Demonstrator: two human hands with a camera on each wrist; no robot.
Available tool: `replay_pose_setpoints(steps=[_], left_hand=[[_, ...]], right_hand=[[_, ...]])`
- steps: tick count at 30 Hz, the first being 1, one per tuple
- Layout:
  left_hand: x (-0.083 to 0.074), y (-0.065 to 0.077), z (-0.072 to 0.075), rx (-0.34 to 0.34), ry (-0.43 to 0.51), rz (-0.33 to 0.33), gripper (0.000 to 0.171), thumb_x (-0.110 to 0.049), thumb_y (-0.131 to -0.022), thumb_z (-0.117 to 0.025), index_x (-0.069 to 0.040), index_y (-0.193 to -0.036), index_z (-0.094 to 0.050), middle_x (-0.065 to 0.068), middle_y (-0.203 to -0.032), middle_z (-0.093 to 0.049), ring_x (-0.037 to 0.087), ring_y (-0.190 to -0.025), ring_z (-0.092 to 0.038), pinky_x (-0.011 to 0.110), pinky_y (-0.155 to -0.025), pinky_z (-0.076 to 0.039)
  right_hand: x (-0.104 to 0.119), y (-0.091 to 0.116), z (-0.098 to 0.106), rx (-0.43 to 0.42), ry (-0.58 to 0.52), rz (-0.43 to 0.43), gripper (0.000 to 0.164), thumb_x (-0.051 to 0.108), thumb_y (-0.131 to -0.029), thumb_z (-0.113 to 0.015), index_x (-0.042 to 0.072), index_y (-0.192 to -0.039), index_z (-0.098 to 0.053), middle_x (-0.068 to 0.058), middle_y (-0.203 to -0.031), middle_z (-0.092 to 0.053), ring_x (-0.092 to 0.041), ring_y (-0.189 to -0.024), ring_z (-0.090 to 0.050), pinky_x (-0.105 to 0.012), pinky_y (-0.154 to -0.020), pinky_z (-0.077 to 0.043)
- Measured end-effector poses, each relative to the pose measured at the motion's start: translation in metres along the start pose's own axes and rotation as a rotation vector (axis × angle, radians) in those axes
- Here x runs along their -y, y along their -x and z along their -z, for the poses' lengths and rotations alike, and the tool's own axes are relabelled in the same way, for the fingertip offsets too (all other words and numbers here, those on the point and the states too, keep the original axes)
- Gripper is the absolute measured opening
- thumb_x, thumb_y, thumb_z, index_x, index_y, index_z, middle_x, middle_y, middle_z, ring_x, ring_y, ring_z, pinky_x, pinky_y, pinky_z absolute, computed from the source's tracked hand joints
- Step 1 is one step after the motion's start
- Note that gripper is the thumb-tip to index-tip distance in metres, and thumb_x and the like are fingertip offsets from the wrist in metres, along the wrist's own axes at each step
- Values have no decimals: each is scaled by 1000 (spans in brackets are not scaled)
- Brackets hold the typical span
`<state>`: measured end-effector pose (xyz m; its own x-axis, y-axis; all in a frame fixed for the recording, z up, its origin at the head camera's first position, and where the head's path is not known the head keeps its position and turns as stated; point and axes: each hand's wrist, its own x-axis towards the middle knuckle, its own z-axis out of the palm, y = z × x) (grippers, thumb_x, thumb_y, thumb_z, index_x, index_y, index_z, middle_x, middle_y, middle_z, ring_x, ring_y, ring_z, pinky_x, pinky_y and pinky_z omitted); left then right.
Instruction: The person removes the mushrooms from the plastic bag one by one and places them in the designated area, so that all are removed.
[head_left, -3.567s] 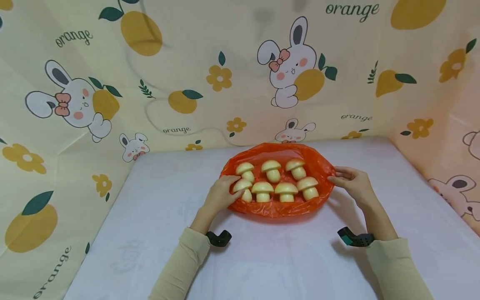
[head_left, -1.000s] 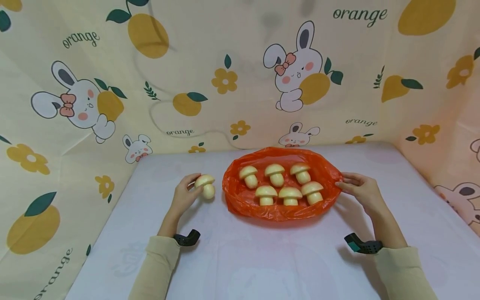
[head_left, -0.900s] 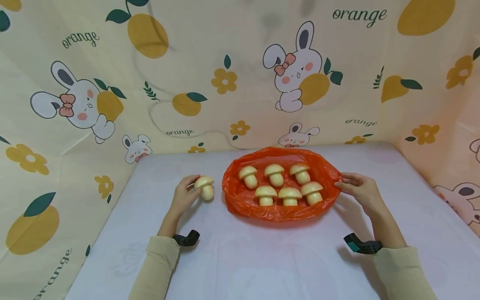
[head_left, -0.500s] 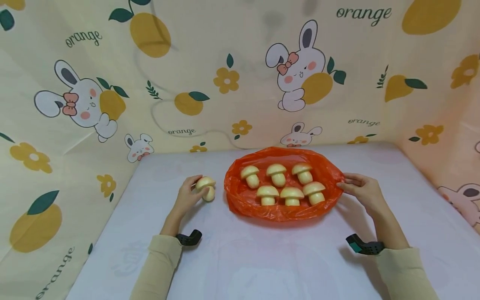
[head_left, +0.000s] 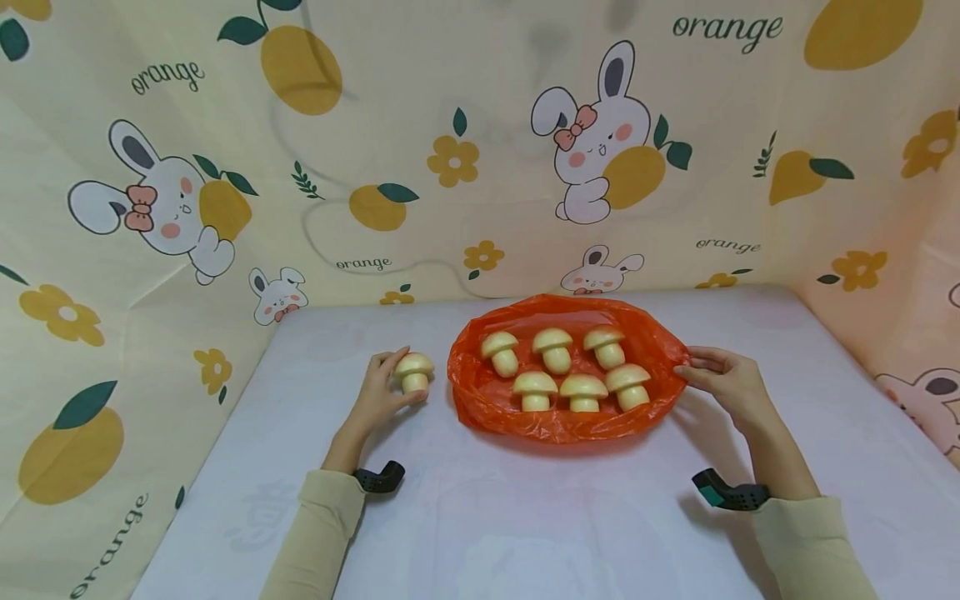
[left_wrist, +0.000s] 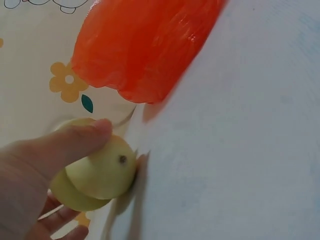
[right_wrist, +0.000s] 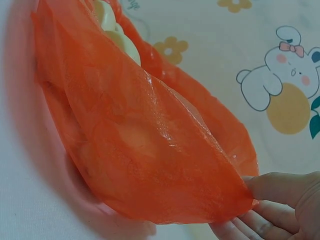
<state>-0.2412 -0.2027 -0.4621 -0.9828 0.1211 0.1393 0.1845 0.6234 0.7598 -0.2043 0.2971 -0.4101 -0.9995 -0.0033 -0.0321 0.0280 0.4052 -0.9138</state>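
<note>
In the head view a pale yellow mushroom (head_left: pixel 414 372) is left of the bag, cap up and stem toward me. Around it is my left hand (head_left: pixel 378 393), index finger at the cap and thumb at the stem. The left wrist view has the thumb across the mushroom (left_wrist: pixel 102 170) and a small dark spot on the stem end. An orange-red plastic bag (head_left: pixel 555 427) lies spread, mouth up, holding several more mushrooms (head_left: pixel 555 357). My right hand (head_left: pixel 723 379) pinches the bag's right rim; the right wrist view shows thumb and fingers on that edge (right_wrist: pixel 235 200).
A white-covered table (head_left: pixel 487 517) extends under everything. Behind it and along both sides hangs a cream sheet (head_left: pixel 420 108) printed with rabbits and oranges. Each wrist wears a black band, the left band (head_left: pixel 381 477) and the right band (head_left: pixel 731 492).
My left hand has taken one mushroom from the bag and moved it left. Over the last second it has turned more upright. My right hand keeps its hold on the rim.
</note>
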Motion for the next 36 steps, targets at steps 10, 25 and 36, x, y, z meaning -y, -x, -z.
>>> replay_pose_setpoints(steps=[10, 25, 36], left_hand=[[8, -4, -6, -13, 67, 26, 80, -19, -85, -73, 1, -149, -28, 24, -153, -35, 41, -142, -34, 56, -116, -34], [10, -3, -7, 25, 92, 32, 82, -19, -89, -69, -4, -153, -21, 23, -156, -31, 41, -143, -33, 56, -117, -31], [8, -2, -5, 34, 110, 53, 83, -19, -89, -69, -5, -154, -18, 22, -158, -27, 41, -143, -34, 53, -120, -28]], right_hand=[[1, 1, -1, -2, 18, -10, 62, 23, -93, -63, -15, -136, -40, 36, -79, -58, 14, -77, -60, -10, -73, -57], [-1, 1, 0, -1, -10, -11, 62, 20, -93, -63, -17, -137, -39, 35, -80, -59, 13, -77, -62, -10, -73, -57], [2, 0, 0, 8, 1, -21, 62, 21, -94, -62, -15, -138, -38, 35, -80, -59, 14, -78, -61, -10, -74, -57]])
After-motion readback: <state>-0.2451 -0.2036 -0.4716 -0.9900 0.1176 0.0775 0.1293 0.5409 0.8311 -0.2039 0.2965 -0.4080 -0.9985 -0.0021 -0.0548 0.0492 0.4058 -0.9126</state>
